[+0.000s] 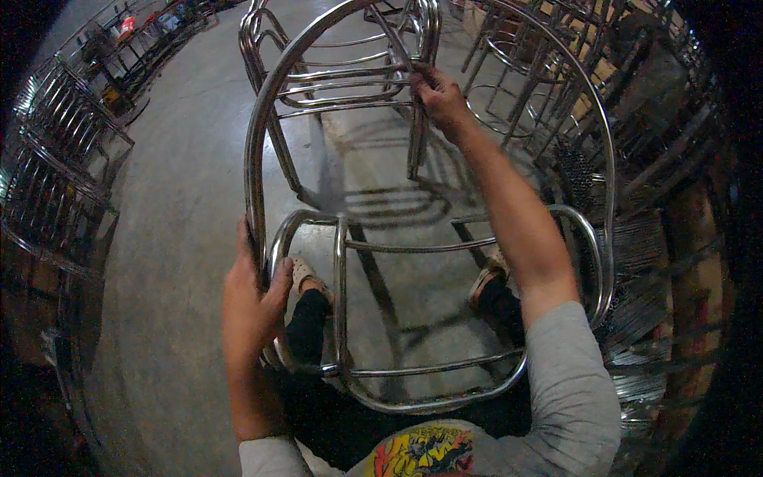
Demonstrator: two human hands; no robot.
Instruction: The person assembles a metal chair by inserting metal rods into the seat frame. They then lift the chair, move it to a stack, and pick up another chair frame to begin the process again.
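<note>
A shiny metal tube chair frame point(342, 302) stands close in front of my body, with a large curved hoop rising at its far side. My left hand point(258, 290) is closed round the hoop's left tube, thumb on the inner side. My right arm reaches forward across the frame. At its end my right hand point(437, 99) is closed on a metal tube beside the stacked chair frames point(342, 79) farther off. Its fingertips are partly hidden, and I cannot tell which frame that tube belongs to.
More metal chair frames point(60, 159) line the left side. Bar-stool-like frames with round rings point(524, 60) crowd the far right, and bundles of metal rods point(644, 294) lie at the right. My feet in light clogs point(302, 274) stand on the concrete floor point(175, 262).
</note>
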